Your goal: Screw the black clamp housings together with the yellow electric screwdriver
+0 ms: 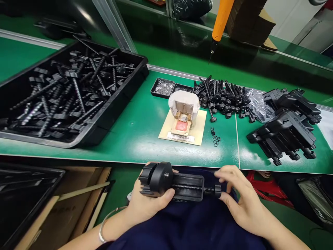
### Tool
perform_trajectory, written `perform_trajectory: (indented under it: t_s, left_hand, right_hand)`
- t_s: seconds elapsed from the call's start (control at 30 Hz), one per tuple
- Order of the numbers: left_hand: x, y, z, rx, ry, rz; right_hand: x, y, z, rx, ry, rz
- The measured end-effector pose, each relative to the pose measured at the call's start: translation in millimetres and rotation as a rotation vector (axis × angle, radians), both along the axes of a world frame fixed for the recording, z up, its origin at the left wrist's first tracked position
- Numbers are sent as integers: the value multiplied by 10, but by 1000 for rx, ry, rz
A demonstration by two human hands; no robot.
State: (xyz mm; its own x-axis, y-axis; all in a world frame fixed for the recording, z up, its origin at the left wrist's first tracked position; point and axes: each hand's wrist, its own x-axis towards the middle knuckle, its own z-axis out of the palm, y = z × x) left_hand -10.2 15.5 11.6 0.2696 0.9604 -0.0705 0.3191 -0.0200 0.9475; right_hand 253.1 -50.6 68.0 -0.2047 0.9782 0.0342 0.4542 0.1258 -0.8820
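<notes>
My left hand [153, 205] is wrapped round a black plastic clamp-like housing [188, 178], held level above my lap. The housing has a round head at its left end and a long open frame with a threaded rod [189, 187] running through it. A ribbed knob [218, 191] sits on the rod's right end. My right hand [240, 198] is beside this knob, fingers curved and apart, the thumb tip close to it; whether it touches I cannot tell. On the bench in front stands a fixture [183, 118] with a white back and a red pad on a cream base.
A large black bin [85, 139] of threaded rods stands at left. Small trays [162, 86] hold little metal parts. More threaded rods [223, 93] lie piled behind some black rings [215, 139]. Finished-looking black housings [288, 132] are stacked at right. An orange screwdriver [221, 22] hangs overhead.
</notes>
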Motion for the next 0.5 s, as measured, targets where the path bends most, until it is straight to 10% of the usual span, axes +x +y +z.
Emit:
perform_trajectory:
  t_s: [0.5]
  left_hand:
    - [56,12,45,142,5,32]
  right_hand:
    - [-25,27,-3,-85,-73,24]
